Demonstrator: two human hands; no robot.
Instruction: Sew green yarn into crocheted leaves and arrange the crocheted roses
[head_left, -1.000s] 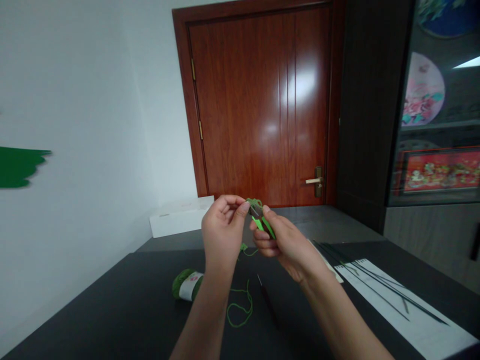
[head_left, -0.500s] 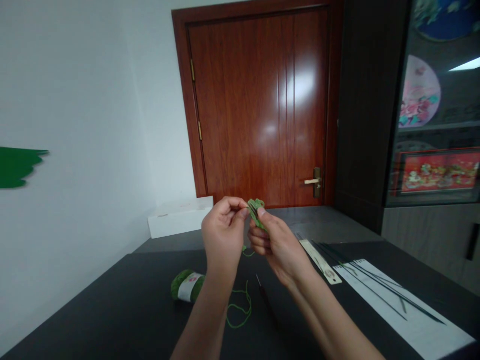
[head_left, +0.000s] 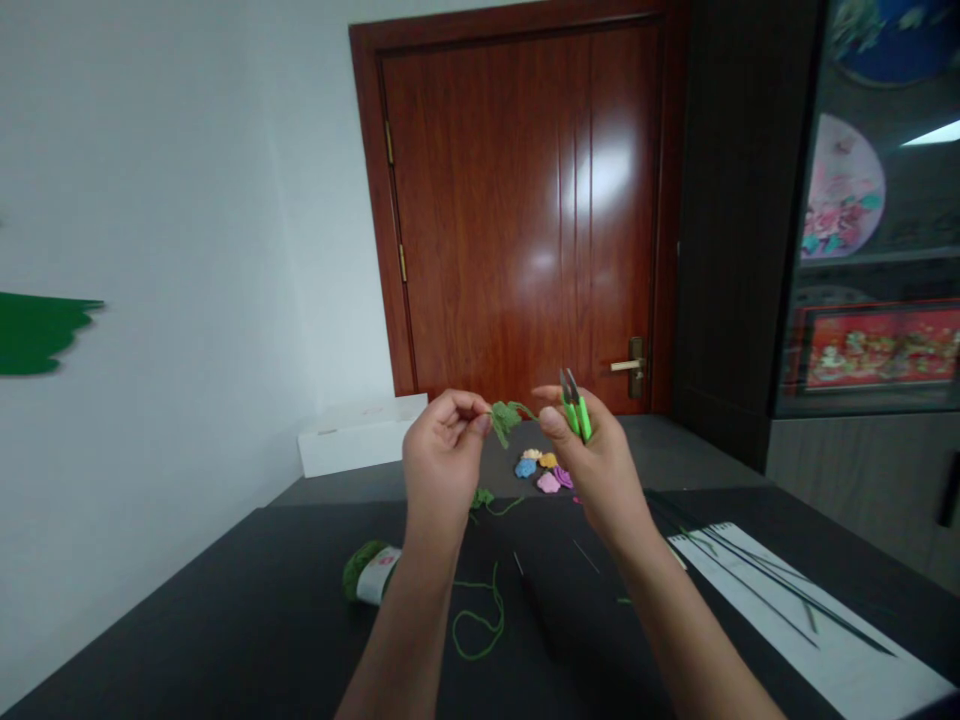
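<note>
My left hand (head_left: 444,450) pinches the edge of a small green crocheted piece (head_left: 505,420) between thumb and fingertips, in the air above the table. A yarn tail runs from that piece toward my right hand (head_left: 592,450); whether the thumb touches it I cannot tell. A pair of green-handled thread snips (head_left: 576,410) rests in my right hand, blades up, with the index finger pointing left. Below lie a crochet hook (head_left: 529,590), a thin needle (head_left: 586,556) and a loop of green yarn (head_left: 480,620). The banded green yarn ball (head_left: 367,573) is partly behind my left forearm.
Several crocheted flowers (head_left: 549,482) lie farther back, with another green crocheted piece (head_left: 482,497) nearer. A white spiral pad (head_left: 787,610) bearing dark stems (head_left: 810,590) is at the right. Behind stand a white box (head_left: 360,435) and a wooden door (head_left: 517,220).
My right hand has moved right, away from the crocheted piece, and the snips now point upward in it. The left hand keeps its pinch. The flowers and needle have come into view.
</note>
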